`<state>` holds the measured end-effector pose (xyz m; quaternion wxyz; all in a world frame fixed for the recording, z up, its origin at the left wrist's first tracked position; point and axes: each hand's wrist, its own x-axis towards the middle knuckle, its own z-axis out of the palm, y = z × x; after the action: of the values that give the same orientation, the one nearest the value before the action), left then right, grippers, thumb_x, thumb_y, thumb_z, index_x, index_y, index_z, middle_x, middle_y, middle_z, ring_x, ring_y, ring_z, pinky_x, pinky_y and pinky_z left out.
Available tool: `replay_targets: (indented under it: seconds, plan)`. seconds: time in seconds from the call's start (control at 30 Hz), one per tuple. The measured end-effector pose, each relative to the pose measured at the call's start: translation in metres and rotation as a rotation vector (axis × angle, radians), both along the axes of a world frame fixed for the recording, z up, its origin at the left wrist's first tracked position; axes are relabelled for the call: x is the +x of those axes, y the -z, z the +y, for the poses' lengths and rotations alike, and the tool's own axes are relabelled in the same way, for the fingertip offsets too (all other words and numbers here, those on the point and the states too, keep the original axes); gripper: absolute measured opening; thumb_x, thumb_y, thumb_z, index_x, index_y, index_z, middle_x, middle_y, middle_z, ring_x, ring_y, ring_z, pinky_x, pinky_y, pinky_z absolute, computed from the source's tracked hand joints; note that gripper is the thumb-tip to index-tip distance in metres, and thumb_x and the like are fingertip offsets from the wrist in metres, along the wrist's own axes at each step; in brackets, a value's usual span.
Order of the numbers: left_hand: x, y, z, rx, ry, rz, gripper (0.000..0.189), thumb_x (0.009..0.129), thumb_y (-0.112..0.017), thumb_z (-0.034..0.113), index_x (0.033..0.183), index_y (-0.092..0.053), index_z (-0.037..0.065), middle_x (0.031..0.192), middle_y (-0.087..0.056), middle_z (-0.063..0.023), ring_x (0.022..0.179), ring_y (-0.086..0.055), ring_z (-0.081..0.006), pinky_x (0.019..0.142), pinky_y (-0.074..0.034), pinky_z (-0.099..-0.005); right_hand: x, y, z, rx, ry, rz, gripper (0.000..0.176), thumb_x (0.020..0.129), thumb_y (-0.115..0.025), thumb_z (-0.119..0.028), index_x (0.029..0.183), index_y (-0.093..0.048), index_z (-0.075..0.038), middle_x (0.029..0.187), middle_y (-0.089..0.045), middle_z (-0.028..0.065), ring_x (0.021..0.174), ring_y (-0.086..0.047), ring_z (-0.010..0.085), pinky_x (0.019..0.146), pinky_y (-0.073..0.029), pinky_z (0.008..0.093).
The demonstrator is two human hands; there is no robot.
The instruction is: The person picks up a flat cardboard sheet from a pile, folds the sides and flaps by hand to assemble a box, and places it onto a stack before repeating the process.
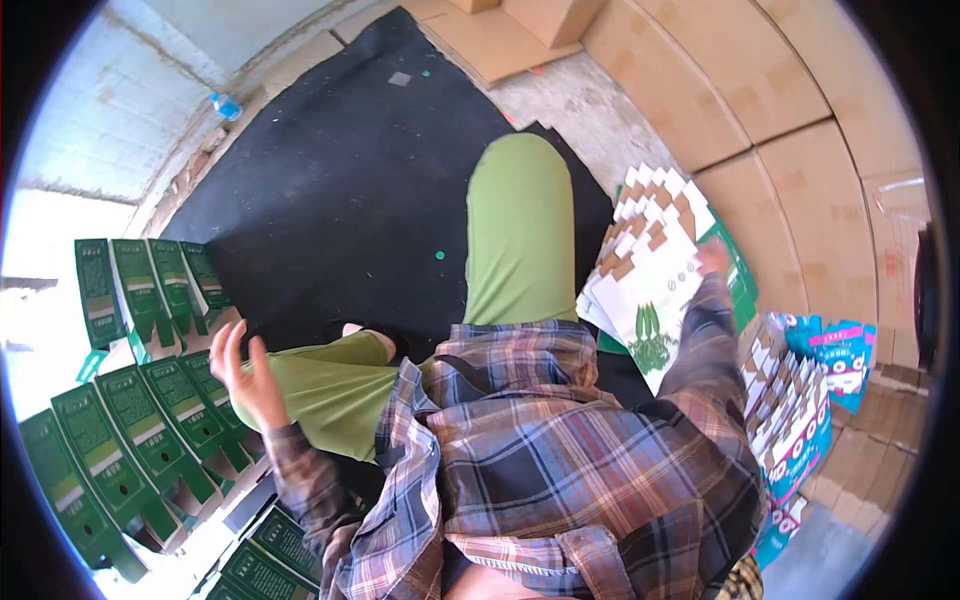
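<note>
My left hand (pixel 248 378) is raised over my bent left knee with its fingers apart and nothing in them. Just beyond it, at the left, stand rows of folded green boxes (pixel 143 427). On the right, my right hand (pixel 712 258) touches the right edge of a fanned stack of flat white and green cartons (pixel 655 285). Its fingers are blurred, so whether they grip a carton is unclear. The top carton shows a printed green plant. My forearm covers part of the stack's lower right side.
A black mat (pixel 330 170) covers the floor. Large cardboard boxes (pixel 785 190) line the right side. Teal and pink packages (pixel 842 360) lie at the lower right beside another carton stack (pixel 780 400). A blue bottle (pixel 226 106) lies near the wall. An open cardboard box (pixel 490 40) is at the top.
</note>
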<state>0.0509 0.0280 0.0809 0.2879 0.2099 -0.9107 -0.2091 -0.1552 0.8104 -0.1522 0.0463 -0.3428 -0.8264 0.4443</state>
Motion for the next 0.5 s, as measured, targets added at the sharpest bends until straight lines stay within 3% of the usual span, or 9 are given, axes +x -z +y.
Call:
replay_targets:
  seconds: [0.07, 0.13, 0.2, 0.27, 0.3, 0.33, 0.4, 0.47, 0.5]
  plan:
    - [-0.020, 0.031, 0.014, 0.158, 0.133, -0.025, 0.028, 0.079, -0.063, 0.001, 0.106, -0.064, 0.009, 0.113, -0.056, -0.0068, 0.110, -0.048, -0.0218, 0.094, -0.037, -0.0340, 0.015, -0.064, 0.022, -0.015, 0.339, 0.133, 0.032, 0.078, -0.060, -0.008, 0.110, -0.061, -0.012, 0.087, -0.066, 0.0082, 0.069, -0.063, 0.0200, 0.050, -0.048, 0.0315]
    - [-0.033, 0.062, 0.027, 0.196, 0.216, -0.057, 0.028, 0.079, -0.063, 0.001, 0.106, -0.064, 0.009, 0.111, -0.056, -0.0066, 0.108, -0.048, -0.0223, 0.094, -0.038, -0.0338, 0.033, -0.070, 0.048, -0.066, 0.465, 0.201, 0.031, 0.078, -0.060, -0.008, 0.108, -0.062, -0.013, 0.086, -0.066, 0.0084, 0.070, -0.064, 0.0212, 0.048, -0.048, 0.0326]
    - [-0.041, 0.087, 0.036, 0.214, 0.293, -0.157, 0.028, 0.078, -0.064, 0.002, 0.105, -0.064, 0.009, 0.109, -0.057, -0.0067, 0.107, -0.049, -0.0228, 0.094, -0.038, -0.0336, 0.063, -0.026, 0.068, -0.151, 0.436, 0.040, 0.025, 0.081, -0.058, -0.012, 0.104, -0.064, -0.013, 0.086, -0.066, 0.0087, 0.068, -0.063, 0.0243, 0.048, -0.048, 0.0351]
    - [-0.042, 0.112, 0.039, 0.291, 0.337, -0.215, 0.025, 0.077, -0.065, 0.005, 0.103, -0.065, 0.009, 0.105, -0.059, -0.0066, 0.101, -0.053, -0.0224, 0.090, -0.041, -0.0331, 0.107, 0.105, 0.121, -0.800, 0.229, -0.183, 0.018, 0.082, -0.056, -0.016, 0.097, -0.064, -0.011, 0.084, -0.065, 0.0082, 0.066, -0.062, 0.0237, 0.048, -0.048, 0.0365]
    - [-0.040, 0.125, 0.035, 0.331, 0.341, -0.258, 0.025, 0.078, -0.065, 0.005, 0.103, -0.065, 0.008, 0.104, -0.059, -0.0068, 0.098, -0.054, -0.0213, 0.087, -0.043, -0.0325, 0.125, 0.106, 0.060, -0.524, 0.211, -0.314, 0.014, 0.083, -0.056, -0.017, 0.093, -0.063, -0.011, 0.084, -0.064, 0.0079, 0.067, -0.062, 0.0228, 0.050, -0.048, 0.0361]
    - [-0.036, 0.135, 0.031, 0.374, 0.342, -0.303, 0.025, 0.078, -0.064, 0.005, 0.103, -0.066, 0.008, 0.103, -0.059, -0.0069, 0.095, -0.056, -0.0202, 0.085, -0.045, -0.0320, 0.145, 0.110, 0.005, -0.430, 0.237, -0.432, 0.012, 0.083, -0.056, -0.019, 0.089, -0.061, -0.010, 0.083, -0.063, 0.0077, 0.068, -0.062, 0.0219, 0.052, -0.049, 0.0357]
    - [-0.033, 0.145, 0.024, 0.392, 0.245, -0.405, 0.024, 0.078, -0.064, 0.005, 0.102, -0.066, 0.007, 0.099, -0.060, -0.0070, 0.090, -0.058, -0.0173, 0.080, -0.047, -0.0301, 0.174, 0.123, -0.070, -0.517, 0.334, -0.549, 0.014, 0.084, -0.056, -0.022, 0.082, -0.058, -0.008, 0.081, -0.061, 0.0072, 0.071, -0.062, 0.0201, 0.055, -0.049, 0.0350]
    - [-0.032, 0.148, 0.018, 0.467, 0.211, -0.356, 0.023, 0.079, -0.063, 0.005, 0.102, -0.066, 0.006, 0.096, -0.060, -0.0063, 0.086, -0.059, -0.0159, 0.076, -0.049, -0.0287, 0.191, 0.093, -0.140, -0.824, 0.585, -0.403, 0.017, 0.088, -0.053, -0.028, 0.093, -0.053, -0.012, 0.086, -0.060, 0.0044, 0.073, -0.061, 0.0206, 0.061, -0.050, 0.0404]
    - [-0.031, 0.154, 0.013, 0.468, 0.216, -0.358, 0.023, 0.079, -0.063, 0.005, 0.102, -0.066, 0.006, 0.094, -0.060, -0.0060, 0.085, -0.059, -0.0157, 0.075, -0.049, -0.0282, 0.198, 0.097, -0.153, -0.827, 0.588, -0.410, 0.017, 0.088, -0.053, -0.028, 0.093, -0.053, -0.012, 0.086, -0.060, 0.0044, 0.073, -0.061, 0.0206, 0.061, -0.050, 0.0404]
